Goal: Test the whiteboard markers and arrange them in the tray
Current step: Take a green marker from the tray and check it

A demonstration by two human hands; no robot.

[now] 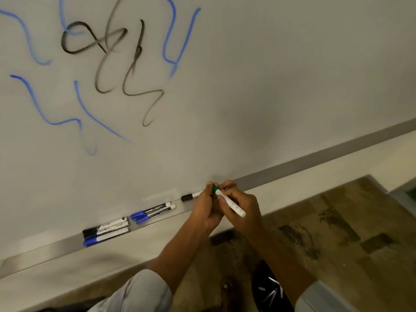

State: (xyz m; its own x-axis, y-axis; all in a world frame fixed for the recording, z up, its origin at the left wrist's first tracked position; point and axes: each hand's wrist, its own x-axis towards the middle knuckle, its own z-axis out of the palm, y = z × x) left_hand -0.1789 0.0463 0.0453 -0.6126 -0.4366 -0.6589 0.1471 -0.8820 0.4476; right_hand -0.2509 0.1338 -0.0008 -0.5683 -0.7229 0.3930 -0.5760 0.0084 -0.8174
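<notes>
My right hand grips the white barrel of a green marker, which points up and to the left. My left hand pinches its green cap at the tip, just above the metal tray. In the tray lie a black-capped marker beside my left hand, two blue-capped markers further left, and a group of black and blue markers beyond them. The whiteboard above carries blue and black scribbles.
Below the tray runs a pale wall strip, then a patterned wood floor. The tray's metal rail continues up to the right. A dark shoe shows between my arms.
</notes>
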